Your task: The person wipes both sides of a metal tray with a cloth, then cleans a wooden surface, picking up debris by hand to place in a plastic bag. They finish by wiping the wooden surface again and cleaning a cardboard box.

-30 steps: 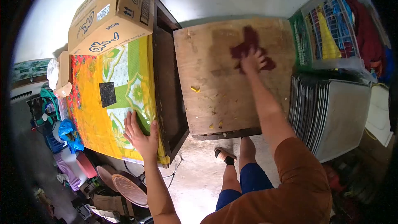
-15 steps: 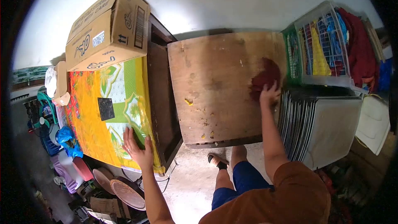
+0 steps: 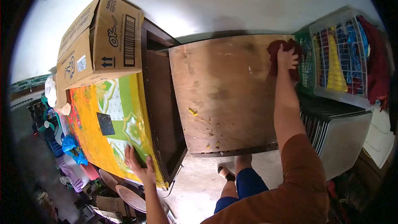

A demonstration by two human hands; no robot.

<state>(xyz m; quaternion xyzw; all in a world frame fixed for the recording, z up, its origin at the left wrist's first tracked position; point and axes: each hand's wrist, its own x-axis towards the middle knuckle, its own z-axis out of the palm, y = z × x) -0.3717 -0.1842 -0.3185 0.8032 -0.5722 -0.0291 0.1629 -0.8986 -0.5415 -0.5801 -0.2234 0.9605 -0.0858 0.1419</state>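
My right hand (image 3: 287, 58) presses a bunched maroon cloth (image 3: 278, 49) onto the far right corner of a bare wooden tabletop (image 3: 232, 99). Its fingers bend over the cloth and hold it against the wood. Yellow bits (image 3: 192, 111) and small dark crumbs lie on the left and near part of this top. My left hand (image 3: 141, 168) rests open, palm down, on the yellow and green patterned plastic table cover (image 3: 134, 122) to the left. Nothing is held in it.
A cardboard box (image 3: 118, 37) stands on the covered table, behind a dark square piece (image 3: 105, 123). To the right are a clear plastic crate (image 3: 340, 58) with cloths in it and a stack of metal trays (image 3: 338, 137). A white wall (image 3: 232, 4) closes the back.
My right hand has pushed the maroon cloth away from me and to the right, into the far corner. My left hand stays on the table cover. The view has shifted slightly.
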